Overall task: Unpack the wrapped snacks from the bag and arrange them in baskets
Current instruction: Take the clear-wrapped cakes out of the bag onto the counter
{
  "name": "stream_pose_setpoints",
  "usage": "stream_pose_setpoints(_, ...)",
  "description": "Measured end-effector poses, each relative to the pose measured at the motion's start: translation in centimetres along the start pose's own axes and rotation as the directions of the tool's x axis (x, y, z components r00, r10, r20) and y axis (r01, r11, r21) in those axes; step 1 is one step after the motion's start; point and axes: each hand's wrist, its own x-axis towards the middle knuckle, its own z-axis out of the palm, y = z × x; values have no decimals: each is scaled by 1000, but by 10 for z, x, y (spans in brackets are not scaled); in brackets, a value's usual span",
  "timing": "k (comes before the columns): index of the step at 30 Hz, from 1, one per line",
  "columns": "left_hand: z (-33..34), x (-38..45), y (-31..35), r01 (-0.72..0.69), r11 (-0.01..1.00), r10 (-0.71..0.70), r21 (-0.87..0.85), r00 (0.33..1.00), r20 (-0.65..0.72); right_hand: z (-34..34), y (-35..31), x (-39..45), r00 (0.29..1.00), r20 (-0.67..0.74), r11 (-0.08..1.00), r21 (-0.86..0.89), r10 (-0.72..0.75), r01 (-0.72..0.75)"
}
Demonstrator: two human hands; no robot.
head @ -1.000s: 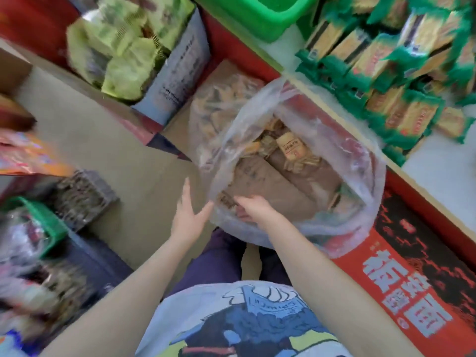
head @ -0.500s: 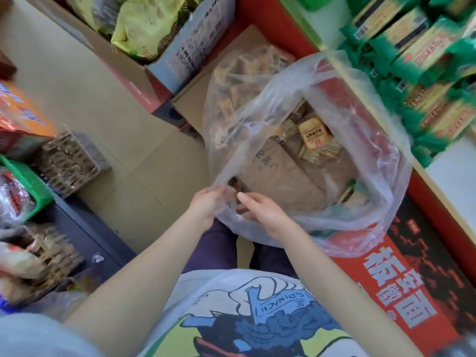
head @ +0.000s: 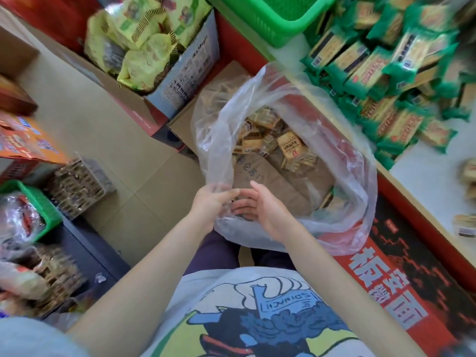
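A large clear plastic bag (head: pixel 342 191) stands open in front of me, with brown wrapped snacks (head: pixel 289 146) and brown paper inside. My left hand (head: pixel 211 202) pinches the bag's near rim, its fingers curled into the plastic. My right hand (head: pixel 262 210) is just to the right of it at the bag's mouth, fingers fairly straight and pointing left, partly behind the film. An empty green basket (head: pixel 273 19) sits at the top on the white shelf (head: pixel 425 176).
Green-wrapped snacks (head: pixel 373 73) are piled on the shelf at the right. A box of yellow-green packets (head: pixel 144 42) stands at the upper left. On the left are a second green basket (head: pixel 38 202) and a wicker basket (head: pixel 79 186). A red carton (head: pixel 401 292) lies at the lower right.
My left hand came from the open air to the bag's near rim and took hold of it. The bag's mouth has been pulled wider, and the view has shifted.
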Motion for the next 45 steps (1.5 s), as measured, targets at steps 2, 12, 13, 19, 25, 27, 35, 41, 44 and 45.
stream_pose_setpoints(2,8,-4,1,-29,999,31,34,999,-43,-2,-2,-6,1000,8,1000,11,-20,20)
stream_pose_setpoints(12,16,-10,4,-50,997,49,-53,998,-35,-19,-2,-13,997,-32,997,-24,-71,70)
stream_pose_setpoints(13,16,-11,5,-24,996,18,-86,997,-71,-18,-2,-14,997,-26,997,-26,-74,73)
stream_pose_setpoints(19,20,-8,14,86,939,-115,-332,991,-68,-12,-7,-13,993,-66,995,36,-94,97)
stream_pose_setpoints(25,24,3,7,46,987,-74,-155,981,-182,-12,-4,-8,996,-40,996,38,-83,84)
stream_pose_setpoints(27,22,11,9,81,989,-113,-124,955,-275,-11,-5,-5,996,-69,997,44,-59,62)
stream_pose_setpoints(35,16,26,2,133,958,-184,-254,965,-188,-23,2,26,977,-208,999,37,37,-30)
stream_pose_setpoints(41,18,37,1,150,928,-237,-342,944,-228,-21,11,50,971,-214,992,84,105,-89)
stream_pose_setpoints(44,26,42,-3,141,960,-185,-242,968,-171,-22,12,54,970,-206,988,111,132,-111)
stream_pose_setpoints(45,27,48,-9,160,971,-190,-179,967,-168,-23,12,55,968,-205,985,130,143,-118)
